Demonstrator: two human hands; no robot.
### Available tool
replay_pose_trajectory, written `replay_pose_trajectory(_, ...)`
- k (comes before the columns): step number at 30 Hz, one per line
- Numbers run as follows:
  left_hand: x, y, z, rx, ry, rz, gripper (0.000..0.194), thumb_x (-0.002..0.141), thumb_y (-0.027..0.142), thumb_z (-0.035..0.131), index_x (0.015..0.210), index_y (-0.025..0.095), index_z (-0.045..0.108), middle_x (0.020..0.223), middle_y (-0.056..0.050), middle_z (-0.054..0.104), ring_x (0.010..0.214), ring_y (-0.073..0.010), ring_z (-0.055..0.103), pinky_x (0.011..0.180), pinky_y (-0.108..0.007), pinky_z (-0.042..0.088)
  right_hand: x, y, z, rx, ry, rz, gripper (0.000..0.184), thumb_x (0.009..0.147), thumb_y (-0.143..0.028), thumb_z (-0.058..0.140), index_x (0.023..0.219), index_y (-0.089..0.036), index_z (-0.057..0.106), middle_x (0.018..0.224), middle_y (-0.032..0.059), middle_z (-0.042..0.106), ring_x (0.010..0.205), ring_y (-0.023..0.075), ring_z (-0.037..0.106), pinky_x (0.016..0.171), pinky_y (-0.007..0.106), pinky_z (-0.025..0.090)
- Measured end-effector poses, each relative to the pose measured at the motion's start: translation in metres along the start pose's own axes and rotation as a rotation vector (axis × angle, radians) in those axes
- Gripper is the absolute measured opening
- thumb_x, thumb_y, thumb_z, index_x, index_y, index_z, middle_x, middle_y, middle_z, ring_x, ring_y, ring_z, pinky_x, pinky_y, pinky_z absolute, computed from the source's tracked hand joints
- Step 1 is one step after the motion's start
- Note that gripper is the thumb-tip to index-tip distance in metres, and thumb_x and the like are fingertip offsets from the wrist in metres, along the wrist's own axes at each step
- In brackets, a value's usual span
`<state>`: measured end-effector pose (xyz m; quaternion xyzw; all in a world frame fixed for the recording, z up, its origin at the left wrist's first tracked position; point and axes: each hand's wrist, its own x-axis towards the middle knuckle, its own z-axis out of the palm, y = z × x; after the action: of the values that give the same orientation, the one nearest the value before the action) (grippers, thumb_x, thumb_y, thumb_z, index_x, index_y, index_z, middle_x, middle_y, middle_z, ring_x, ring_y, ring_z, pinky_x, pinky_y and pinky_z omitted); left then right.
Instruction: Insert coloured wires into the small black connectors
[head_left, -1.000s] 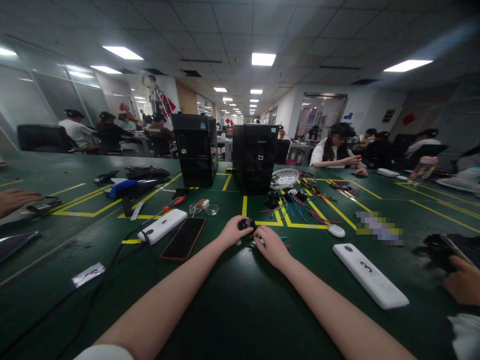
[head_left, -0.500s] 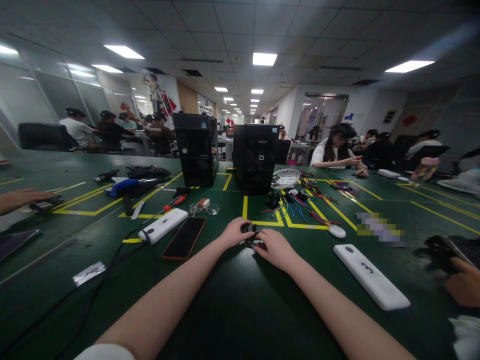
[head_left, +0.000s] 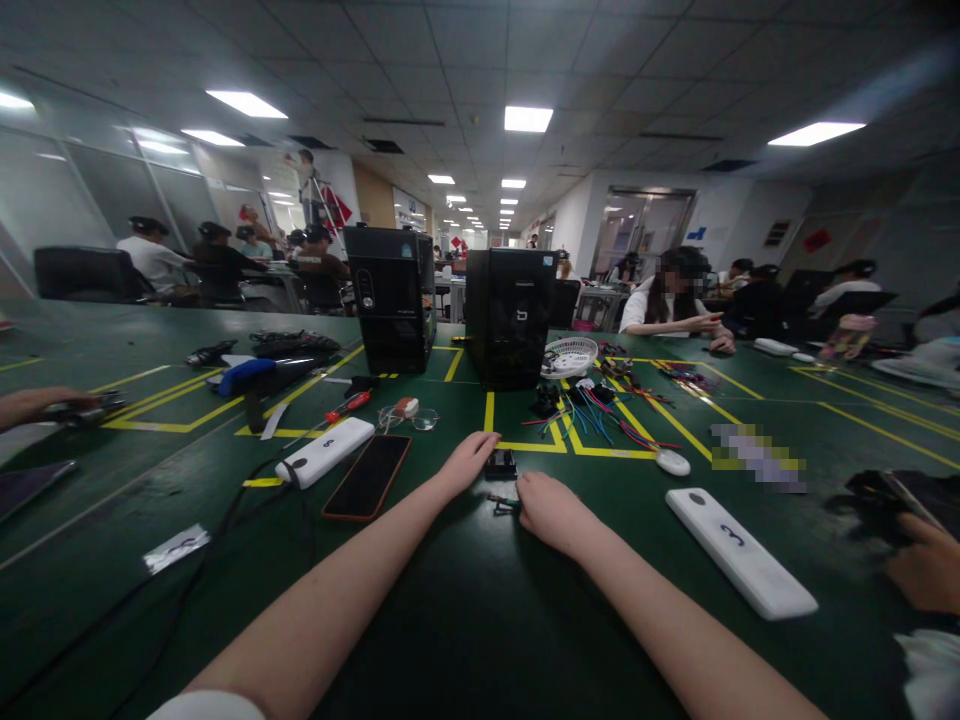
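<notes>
My left hand (head_left: 469, 460) lies on the green table with its fingers stretched forward, at the left edge of a small black block-like part (head_left: 501, 464). It may touch this part, but I cannot tell for sure. Curled closed just to the right, my right hand (head_left: 551, 508) pinches a short wire connector lead (head_left: 504, 502) with dark ends, which sticks out leftward below the black part. Its far end is hidden under my fingers.
Two black computer towers (head_left: 514, 318) stand ahead. Loose coloured wires (head_left: 592, 412) and a white basket (head_left: 571, 355) lie front right. A phone (head_left: 369, 478), a white power bank (head_left: 327, 450), glasses (head_left: 424, 419) and a screwdriver (head_left: 349, 405) sit left. Another white power bank (head_left: 739, 550) is right.
My hands have drawn slightly apart. The black part between them now shows plainly, and the lead in my right hand has come into view.
</notes>
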<state>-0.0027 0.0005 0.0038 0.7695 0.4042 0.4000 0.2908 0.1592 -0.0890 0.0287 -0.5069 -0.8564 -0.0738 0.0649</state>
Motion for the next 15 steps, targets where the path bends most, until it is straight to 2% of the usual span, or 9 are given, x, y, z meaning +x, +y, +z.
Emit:
replay_pose_trajectory(4,0.001,-0.002,-0.003,-0.068,0.063,-0.061,0.035,0.091,0.032,0.029,0.103,0.015,0.058,0.105,-0.007,0.061,0.099,-0.0166,0.056,0.09,-0.032,0.043,0.004,0.002,0.004,0.004,0.069,0.005,0.017,0.075,-0.008,0.044,0.086,-0.014,0.055,0.086,0.013,0.06,0.079,0.0234,0.056,0.068,0.032,0.04)
replay_pose_trajectory(9,0.0,0.0,-0.009,0.087,0.192,-0.063,0.034,0.09,0.031,0.028,0.091,0.016,0.059,0.094,-0.006,0.06,0.093,-0.0178,0.056,0.085,-0.031,0.044,0.01,0.001,-0.003,0.085,0.111,0.009,0.017,0.083,-0.01,0.037,0.092,-0.016,0.051,0.082,0.0088,0.061,0.077,0.0199,0.056,0.069,0.029,0.037)
replay_pose_trajectory(12,-0.001,0.001,-0.009,0.13,0.115,-0.071,0.032,0.09,0.034,0.03,0.092,0.016,0.057,0.087,-0.004,0.061,0.084,-0.0176,0.057,0.075,-0.029,0.045,0.01,0.003,-0.005,0.159,0.166,0.063,0.02,0.087,-0.018,0.035,0.1,-0.016,0.05,0.088,0.0089,0.062,0.081,0.0185,0.056,0.071,0.028,0.038)
replay_pose_trajectory(15,-0.002,0.002,-0.006,0.194,0.017,-0.003,0.035,0.09,0.036,0.031,0.091,0.016,0.059,0.087,-0.005,0.062,0.085,-0.0187,0.057,0.077,-0.03,0.044,0.009,0.009,-0.001,0.183,0.205,0.155,0.037,0.087,-0.032,0.041,0.119,-0.014,0.042,0.097,0.0121,0.061,0.086,0.0205,0.058,0.073,0.029,0.04)
